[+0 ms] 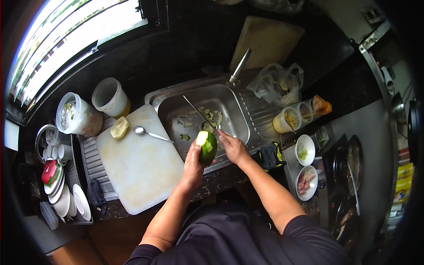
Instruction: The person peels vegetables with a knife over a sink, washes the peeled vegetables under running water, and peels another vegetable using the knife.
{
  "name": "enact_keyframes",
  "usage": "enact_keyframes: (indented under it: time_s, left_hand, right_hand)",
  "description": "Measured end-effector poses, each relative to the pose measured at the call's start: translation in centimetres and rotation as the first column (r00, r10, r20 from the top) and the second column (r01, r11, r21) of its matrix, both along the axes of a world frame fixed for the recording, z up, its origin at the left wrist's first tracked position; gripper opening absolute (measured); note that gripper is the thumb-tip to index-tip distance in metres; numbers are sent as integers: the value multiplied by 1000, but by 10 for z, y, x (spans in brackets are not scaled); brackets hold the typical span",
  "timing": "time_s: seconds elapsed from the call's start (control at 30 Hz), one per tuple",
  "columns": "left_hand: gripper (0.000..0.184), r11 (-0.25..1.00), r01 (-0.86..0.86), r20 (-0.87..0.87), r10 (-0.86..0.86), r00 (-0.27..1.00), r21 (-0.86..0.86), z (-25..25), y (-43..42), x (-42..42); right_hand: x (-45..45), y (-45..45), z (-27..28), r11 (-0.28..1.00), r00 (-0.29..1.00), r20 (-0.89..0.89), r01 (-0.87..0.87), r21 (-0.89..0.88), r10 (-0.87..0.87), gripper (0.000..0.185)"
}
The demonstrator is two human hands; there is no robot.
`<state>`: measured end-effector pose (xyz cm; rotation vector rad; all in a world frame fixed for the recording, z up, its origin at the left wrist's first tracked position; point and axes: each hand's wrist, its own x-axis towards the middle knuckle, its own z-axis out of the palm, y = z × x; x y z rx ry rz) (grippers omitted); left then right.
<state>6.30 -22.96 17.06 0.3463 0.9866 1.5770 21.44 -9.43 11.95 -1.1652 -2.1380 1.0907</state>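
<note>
My left hand [192, 165] is closed around a partly peeled green fruit [208, 150], held upright over the front edge of the sink. Pale flesh shows at its top and along one side. Just right of it, my right hand [233, 148] is closed on what looks like a knife [194, 107], its thin blade reaching up and left over the sink. The handle is mostly hidden by the fingers. Strips of green peel [187, 124] lie in the steel sink [240, 115] below.
Left of the sink, a white cutting board [137, 170] bears a spoon [152, 133] and a pale yellow cut piece [119, 128]. Plastic tubs [110, 97] and stacked plates [81, 203] stand farther left. Rightward are a plastic bag [278, 84] and bowls of chopped food [307, 183].
</note>
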Motion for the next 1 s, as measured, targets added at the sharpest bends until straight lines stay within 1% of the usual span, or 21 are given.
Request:
enact_keyframes:
  time_s: [0.03, 0.1, 0.13, 0.17, 0.2, 0.3, 0.33, 0.37, 0.4, 0.47, 0.53, 0.6, 0.63, 0.7, 0.73, 0.77, 0.83, 0.87, 0.93, 0.97, 1.0]
  left_hand:
    - [51, 1000, -10, 0, 10, 1000, -3, -4, -1, -5]
    - [50, 995, -44, -121, 33, 992, -88, -15, 2, -16]
    - [47, 988, -85, -114, 71, 991, -126, -8, 4, -20]
    - [47, 988, -92, -112, 78, 991, -128, -11, 5, -24]
    - [43, 991, -132, -520, 99, 848, -26, -14, 6, -27]
    - [34, 994, -99, -517, 106, 849, 41, -17, 10, -26]
    - [34, 993, -119, -343, 115, 932, 11, -17, 11, -25]
    - [34, 992, -128, -156, 123, 980, -23, -18, 13, -23]
    - [34, 992, -122, -155, 118, 981, -20, -20, 14, -24]
    - [35, 982, -161, -52, 157, 986, -94, -25, 14, -26]
    - [36, 982, -143, -77, 135, 988, -119, -35, 15, -28]
    - [42, 978, -120, -95, 105, 990, -169, -31, 11, -20]
    - [46, 986, -85, -64, 76, 995, -147, -24, 6, -10]
    - [43, 994, -74, -74, 68, 995, -85, -9, 2, 5]
    - [44, 993, -97, -10, 96, 995, -69, -14, 3, 6]
    - [44, 992, -109, -5, 109, 994, -66, -13, 4, 2]
    - [46, 990, -115, 126, 125, 984, -81, -13, 1, -11]
    - [44, 988, -124, 126, 134, 983, -90, -23, 2, -17]
    - [43, 987, -138, 87, 145, 986, -81, -24, 6, -26]
    - [42, 987, -145, 51, 148, 988, -68, -25, 6, -28]
    - [40, 987, -133, -12, 132, 991, -86, -25, 7, -30]
  right_hand:
    - [5, -4, 0, 1000, 1000, 0, -10, -3, 10, 41]
    - [20, -28, 45, 980, 994, -52, -82, 183, 93, 42]
    - [28, -40, 68, 979, 993, -51, -92, 182, 102, 42]
    - [37, -53, 91, 981, 982, 123, -156, 115, 142, 42]
    - [43, -62, 102, 978, 939, 292, -203, 41, 183, 42]
    - [43, -70, 105, 984, 943, 313, -152, 96, 115, 43]
    - [39, -68, 105, 983, 943, 313, -151, 102, 112, 43]
    - [32, -66, 105, 979, 932, 346, -162, 124, 111, 42]
    - [24, -63, 104, 974, 919, 379, -173, 145, 107, 41]
    - [6, -56, 89, 974, 931, 349, -168, 151, 106, 42]
    - [-18, -43, 62, 972, 942, 315, -174, 157, 118, 42]
    - [-38, -23, 37, 992, 967, 234, -114, 53, 99, 46]
    - [-46, -2, 37, 990, 891, 445, -25, -136, 83, 52]
    - [-29, 30, -32, 962, 978, 192, -23, -273, 78, 58]
    - [-26, 29, -19, 964, 975, 207, -24, -266, 82, 55]
    - [-21, 23, -2, 964, 973, 212, -35, -262, 93, 55]
    - [-8, -9, 33, 989, 992, 65, -101, -106, 108, 46]
    - [-2, -23, 53, 988, 991, 64, -109, -110, 117, 46]
    - [12, -45, 84, 974, 968, 165, -206, 96, 188, 42]
    - [16, -50, 88, 974, 968, 165, -206, 93, 189, 42]
    - [19, -54, 91, 977, 957, 230, -197, 78, 175, 42]
